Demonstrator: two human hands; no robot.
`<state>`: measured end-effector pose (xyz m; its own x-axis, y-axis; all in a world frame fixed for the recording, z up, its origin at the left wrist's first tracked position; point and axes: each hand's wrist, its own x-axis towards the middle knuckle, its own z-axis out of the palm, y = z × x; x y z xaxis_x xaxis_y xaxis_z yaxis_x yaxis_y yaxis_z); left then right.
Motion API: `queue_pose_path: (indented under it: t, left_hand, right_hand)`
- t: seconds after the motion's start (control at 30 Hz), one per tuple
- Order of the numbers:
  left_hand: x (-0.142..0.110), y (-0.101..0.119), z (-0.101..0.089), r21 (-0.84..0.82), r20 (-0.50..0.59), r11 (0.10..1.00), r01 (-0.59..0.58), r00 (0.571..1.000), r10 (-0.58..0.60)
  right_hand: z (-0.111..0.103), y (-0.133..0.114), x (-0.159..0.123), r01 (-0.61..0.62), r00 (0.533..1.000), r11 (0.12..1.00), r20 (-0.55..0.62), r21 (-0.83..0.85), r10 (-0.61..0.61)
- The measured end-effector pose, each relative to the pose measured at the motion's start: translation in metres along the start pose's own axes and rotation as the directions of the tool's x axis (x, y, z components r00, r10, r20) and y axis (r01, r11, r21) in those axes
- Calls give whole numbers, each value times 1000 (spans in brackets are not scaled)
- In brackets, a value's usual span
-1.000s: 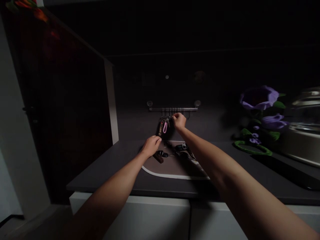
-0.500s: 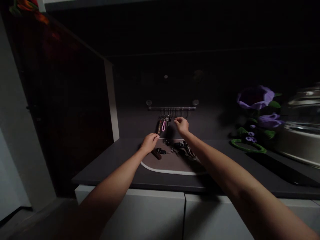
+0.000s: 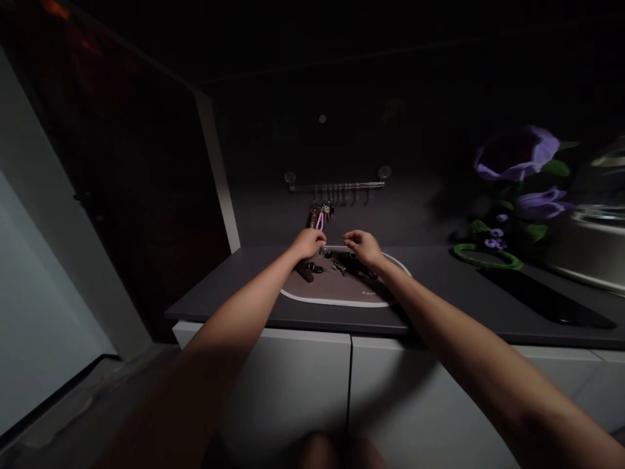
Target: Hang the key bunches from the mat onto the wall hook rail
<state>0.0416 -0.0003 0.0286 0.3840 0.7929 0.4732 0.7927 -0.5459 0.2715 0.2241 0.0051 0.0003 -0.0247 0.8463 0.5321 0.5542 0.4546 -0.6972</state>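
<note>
My left hand [image 3: 307,243] hovers over the back left of a brown mat with a white rim [image 3: 322,301]. Its fingers are curled together, and anything between them is too small to make out. Close by on the right, my right hand [image 3: 365,247] has thumb and fingertips pinched; what they hold, if anything, does not show. Beneath the hands lie a black car key [image 3: 315,268], small metal keys [image 3: 338,268], a dark brown bar-shaped piece [image 3: 305,273] and dark items partly hidden by my right hand. Keys [image 3: 327,211] and a pink strap loop [image 3: 319,221] hang behind.
A clear rail [image 3: 336,186] with several hooks is fixed to the dark back wall. To the right stand purple knitted flowers [image 3: 520,156] with a green ring base [image 3: 488,258], a flat black object [image 3: 547,296] and a shiny rounded appliance [image 3: 593,241]. White cabinet doors [image 3: 293,384] are below the counter.
The view has tilted down. My right hand has dropped from near the hooks to over the mat. My left hand has moved right and slightly up, bringing the hands closer together.
</note>
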Motion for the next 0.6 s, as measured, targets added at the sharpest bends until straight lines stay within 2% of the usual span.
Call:
queue_pose_path:
  t: [0.13,0.23,0.37,0.6]
  left_hand:
    - [11,2,18,36,60,996,81,995,-83]
    - [17,0,30,66,51,989,135,989,-138]
    - [19,-3,43,100,56,977,190,979,-196]
    - [20,-9,52,141,112,980,142,981,-159]
  right_hand:
    - [-4,3,-10,86,995,964,64,-253,-73]
    - [-4,5,-11,161,984,919,126,-360,-124]
    - [-1,6,-8,191,978,889,155,-417,-138]
    - [5,4,-6,172,977,868,193,-465,-90]
